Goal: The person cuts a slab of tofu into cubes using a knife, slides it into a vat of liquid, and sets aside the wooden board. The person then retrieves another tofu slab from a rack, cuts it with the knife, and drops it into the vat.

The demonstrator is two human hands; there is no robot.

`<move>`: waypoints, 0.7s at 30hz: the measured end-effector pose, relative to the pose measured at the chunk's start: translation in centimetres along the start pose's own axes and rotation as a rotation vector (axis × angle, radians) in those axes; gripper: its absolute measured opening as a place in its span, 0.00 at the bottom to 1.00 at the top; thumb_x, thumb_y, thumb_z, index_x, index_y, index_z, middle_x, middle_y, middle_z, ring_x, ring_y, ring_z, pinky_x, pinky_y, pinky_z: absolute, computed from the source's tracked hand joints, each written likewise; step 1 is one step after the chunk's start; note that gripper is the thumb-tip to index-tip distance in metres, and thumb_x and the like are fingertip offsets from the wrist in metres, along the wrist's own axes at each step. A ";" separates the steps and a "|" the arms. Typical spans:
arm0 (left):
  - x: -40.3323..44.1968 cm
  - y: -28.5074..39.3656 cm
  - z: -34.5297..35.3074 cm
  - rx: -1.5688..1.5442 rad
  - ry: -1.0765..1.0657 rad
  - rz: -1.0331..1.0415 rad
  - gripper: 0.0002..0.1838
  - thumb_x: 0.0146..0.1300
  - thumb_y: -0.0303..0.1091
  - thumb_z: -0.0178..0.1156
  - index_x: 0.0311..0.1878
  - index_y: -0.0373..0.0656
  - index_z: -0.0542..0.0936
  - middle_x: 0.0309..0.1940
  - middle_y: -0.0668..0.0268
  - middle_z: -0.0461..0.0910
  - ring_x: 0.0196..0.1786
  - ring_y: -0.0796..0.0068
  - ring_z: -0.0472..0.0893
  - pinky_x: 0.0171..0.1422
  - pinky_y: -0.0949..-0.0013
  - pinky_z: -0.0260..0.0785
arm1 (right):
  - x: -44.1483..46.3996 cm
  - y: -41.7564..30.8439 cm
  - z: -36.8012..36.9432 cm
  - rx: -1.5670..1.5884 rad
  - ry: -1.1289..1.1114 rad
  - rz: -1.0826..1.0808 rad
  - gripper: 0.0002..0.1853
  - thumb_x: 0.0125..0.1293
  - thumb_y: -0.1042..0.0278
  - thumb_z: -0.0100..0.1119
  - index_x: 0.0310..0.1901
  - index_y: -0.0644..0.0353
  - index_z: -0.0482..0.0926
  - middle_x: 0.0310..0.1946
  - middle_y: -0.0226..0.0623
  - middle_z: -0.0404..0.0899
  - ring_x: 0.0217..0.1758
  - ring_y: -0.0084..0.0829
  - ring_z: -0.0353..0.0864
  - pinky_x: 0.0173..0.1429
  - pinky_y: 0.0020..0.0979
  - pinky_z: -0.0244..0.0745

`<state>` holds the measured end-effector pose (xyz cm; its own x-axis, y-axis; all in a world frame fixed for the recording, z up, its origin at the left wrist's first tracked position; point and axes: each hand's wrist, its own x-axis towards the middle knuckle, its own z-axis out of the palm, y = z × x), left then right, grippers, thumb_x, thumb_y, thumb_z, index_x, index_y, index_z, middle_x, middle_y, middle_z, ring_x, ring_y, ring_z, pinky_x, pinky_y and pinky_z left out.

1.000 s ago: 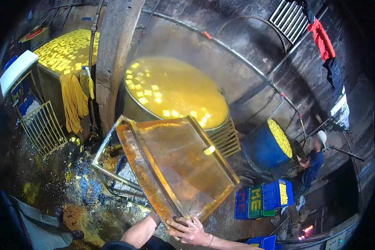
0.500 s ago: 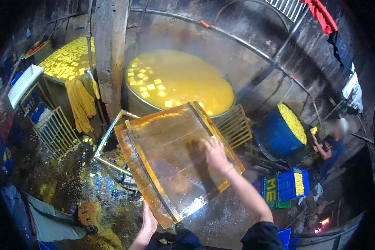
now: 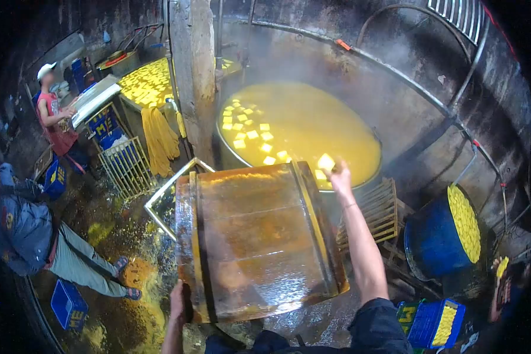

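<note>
My right hand (image 3: 340, 179) is stretched out over the near rim of a large round vat (image 3: 312, 124) of steaming yellow liquid. At its fingertips is a pale yellow tofu block (image 3: 325, 161), just above the surface. Several similar blocks float along the vat's left side. My left hand (image 3: 181, 302) grips the lower left edge of a wet wooden board (image 3: 253, 233) with raised side strips. Its fingers are partly hidden by the board. No blocks lie on the board, which is tilted in front of me.
A metal frame (image 3: 159, 203) and a slatted wooden rack (image 3: 371, 215) flank the board. At right are a blue drum (image 3: 433, 239) and a blue crate (image 3: 428, 321) of yellow pieces. A wooden post (image 3: 193, 82) rises behind. People stand at left; another person's hand (image 3: 501, 268) shows at right.
My right hand has moved from the board's surface out over the vat, with the tofu block. My left hand stays at the board's edge. The view has swung right-to-left, revealing people at left.
</note>
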<state>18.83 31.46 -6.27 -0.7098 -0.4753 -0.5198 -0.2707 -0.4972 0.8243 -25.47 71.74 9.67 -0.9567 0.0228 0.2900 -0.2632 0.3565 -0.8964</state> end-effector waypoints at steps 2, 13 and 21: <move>-0.5 0.1 -0.1 0.092 0.034 0.030 0.17 0.75 0.50 0.52 0.33 0.51 0.74 0.27 0.78 0.68 0.29 0.83 0.65 0.34 0.73 0.57 | -0.8 1.0 -2.2 0.104 0.081 0.124 0.39 0.61 0.56 0.71 0.69 0.62 0.66 0.62 0.53 0.74 0.63 0.39 0.76 0.64 0.37 0.72; -1.8 0.6 -0.6 0.360 -0.056 0.087 0.16 0.69 0.44 0.63 0.48 0.40 0.79 0.35 0.74 0.78 0.36 0.83 0.73 0.41 0.73 0.66 | -24.3 7.3 -11.2 0.229 -0.344 0.707 0.32 0.71 0.54 0.60 0.70 0.64 0.67 0.65 0.40 0.72 0.66 0.30 0.71 0.70 0.35 0.65; 0.2 -1.9 -1.9 0.402 -0.059 0.402 0.23 0.62 0.39 0.71 0.56 0.37 0.77 0.44 0.68 0.83 0.45 0.79 0.79 0.53 0.71 0.71 | -26.2 4.8 -10.2 0.292 -0.481 0.552 0.28 0.73 0.56 0.58 0.68 0.63 0.69 0.60 0.34 0.77 0.60 0.28 0.74 0.66 0.33 0.68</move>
<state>20.41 30.87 -8.36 -0.8399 -0.5235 -0.1434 -0.1894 0.0351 0.9813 -0.40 82.38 1.22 -0.8894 -0.3056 -0.3401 0.3077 0.1501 -0.9396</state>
